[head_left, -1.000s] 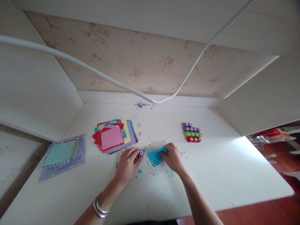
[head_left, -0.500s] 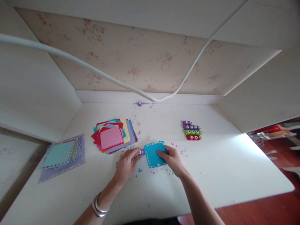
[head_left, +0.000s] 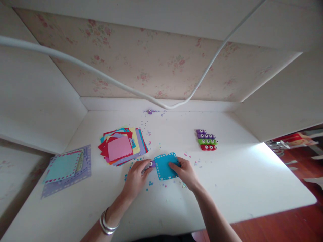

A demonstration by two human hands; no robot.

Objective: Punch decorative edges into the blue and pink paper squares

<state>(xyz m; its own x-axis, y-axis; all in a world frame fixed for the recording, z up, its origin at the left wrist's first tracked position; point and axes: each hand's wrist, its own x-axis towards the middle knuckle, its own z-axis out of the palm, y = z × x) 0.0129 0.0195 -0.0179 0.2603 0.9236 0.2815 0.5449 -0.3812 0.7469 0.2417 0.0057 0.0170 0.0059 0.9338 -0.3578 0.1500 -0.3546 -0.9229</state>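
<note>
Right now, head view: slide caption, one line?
Left hand holds a purple punch at the edge of a blue card held by the right hand, amid scattered paper bits.

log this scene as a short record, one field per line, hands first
left hand: holds a purple punch at the left edge of the blue card
right hand: grips the blue card's right side
blue card: holes along its edges
paper stack: mixed colours, pink sheet on top
far left: pale blue card over a purple sheet
right: rows of purple, green and red punches
</note>
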